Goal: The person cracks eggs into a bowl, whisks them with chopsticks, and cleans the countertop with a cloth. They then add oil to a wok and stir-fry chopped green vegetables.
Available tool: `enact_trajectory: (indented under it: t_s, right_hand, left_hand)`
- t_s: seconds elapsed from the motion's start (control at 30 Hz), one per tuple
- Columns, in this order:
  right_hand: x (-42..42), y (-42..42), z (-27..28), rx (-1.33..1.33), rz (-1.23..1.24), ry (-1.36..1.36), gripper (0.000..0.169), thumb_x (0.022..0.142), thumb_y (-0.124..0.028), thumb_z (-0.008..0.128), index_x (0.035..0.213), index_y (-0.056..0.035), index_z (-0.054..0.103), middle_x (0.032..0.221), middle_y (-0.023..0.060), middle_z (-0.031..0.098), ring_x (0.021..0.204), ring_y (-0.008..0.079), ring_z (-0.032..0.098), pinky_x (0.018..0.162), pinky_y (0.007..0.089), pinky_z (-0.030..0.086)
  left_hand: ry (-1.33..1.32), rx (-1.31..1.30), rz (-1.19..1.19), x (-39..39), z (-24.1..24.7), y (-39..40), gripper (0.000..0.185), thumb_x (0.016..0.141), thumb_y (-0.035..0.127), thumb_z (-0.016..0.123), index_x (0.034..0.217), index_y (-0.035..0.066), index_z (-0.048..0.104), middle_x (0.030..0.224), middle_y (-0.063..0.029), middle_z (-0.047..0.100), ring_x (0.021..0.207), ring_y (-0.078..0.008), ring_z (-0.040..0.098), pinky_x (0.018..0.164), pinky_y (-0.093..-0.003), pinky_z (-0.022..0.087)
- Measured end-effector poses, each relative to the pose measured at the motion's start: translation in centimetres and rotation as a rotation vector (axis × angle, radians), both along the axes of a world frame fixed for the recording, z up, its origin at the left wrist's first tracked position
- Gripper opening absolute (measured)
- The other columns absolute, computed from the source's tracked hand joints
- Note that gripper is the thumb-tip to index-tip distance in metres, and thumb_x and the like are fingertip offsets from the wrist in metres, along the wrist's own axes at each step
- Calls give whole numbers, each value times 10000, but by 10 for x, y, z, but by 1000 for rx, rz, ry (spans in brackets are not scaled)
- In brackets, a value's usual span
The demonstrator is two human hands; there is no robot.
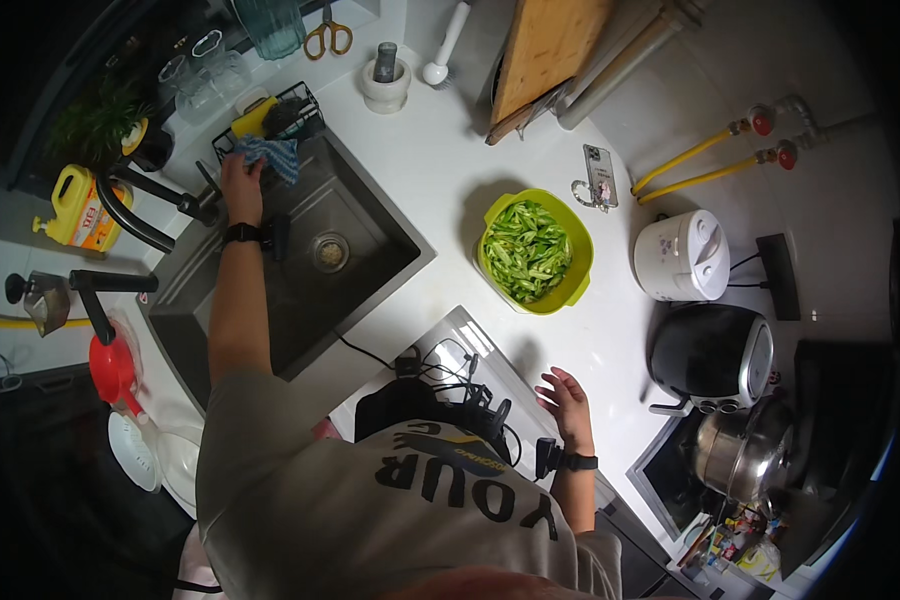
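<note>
Over the back left corner of the dark sink (311, 217), my left hand (241, 184) touches a blue and white striped cloth (276, 159), its fingers closed at the cloth's edge. The cloth hangs by a black wire rack (300, 105) that holds a yellow sponge (253, 118). My right hand (565, 397) is apart from everything, above the counter's front edge, fingers spread and slightly curled. Beyond it, a green plastic basin (583, 259) full of sliced green peppers (529, 251) stands on the white counter. Both wrists wear black straps with small devices.
Black faucet (139, 217) and yellow detergent jug (94, 210) flank the sink's left. A mortar with pestle (386, 86), dish brush (444, 52) and wooden cutting board (544, 60) stand behind. On the right are a phone (600, 176), rice cooker (682, 256), black air fryer (709, 352) and steel pot (735, 450).
</note>
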State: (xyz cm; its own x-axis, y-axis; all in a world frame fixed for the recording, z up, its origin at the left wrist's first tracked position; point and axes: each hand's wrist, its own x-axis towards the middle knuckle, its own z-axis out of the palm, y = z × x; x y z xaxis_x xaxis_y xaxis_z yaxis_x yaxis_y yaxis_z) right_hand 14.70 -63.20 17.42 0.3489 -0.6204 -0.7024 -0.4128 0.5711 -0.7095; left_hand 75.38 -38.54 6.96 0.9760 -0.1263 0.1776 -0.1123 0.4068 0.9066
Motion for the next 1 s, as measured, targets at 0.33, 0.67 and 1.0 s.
enact_trajectory:
  t_s: [0.33,0.67,1.0]
  right_hand:
    - [38,-14,0,-479,388,-192,411,892,-119,572,1275,-33,450,1240,110,514,1052,215,560,826,315,502]
    - [34,-16,-33,-878,452,-90,246,834,-89,571,1075,-42,583,718,197,595,643,318,598,611,348,474]
    - [-273,-25,-61,-764,-305,581,419,782,-158,545,1181,-35,508,844,229,633,776,365,628,695,406,500]
  left_hand:
    - [-85,350,-795,-185,89,-59,225,876,111,600,1087,36,578,952,-39,626,847,-87,584,771,-236,482]
    - [-315,322,-1457,-372,94,-193,122,811,47,662,819,5,548,931,-56,624,737,-84,566,656,-231,466]
    - [-220,612,-1462,-415,37,-246,232,949,152,474,1127,15,530,1140,-84,582,862,-147,617,741,-251,496]
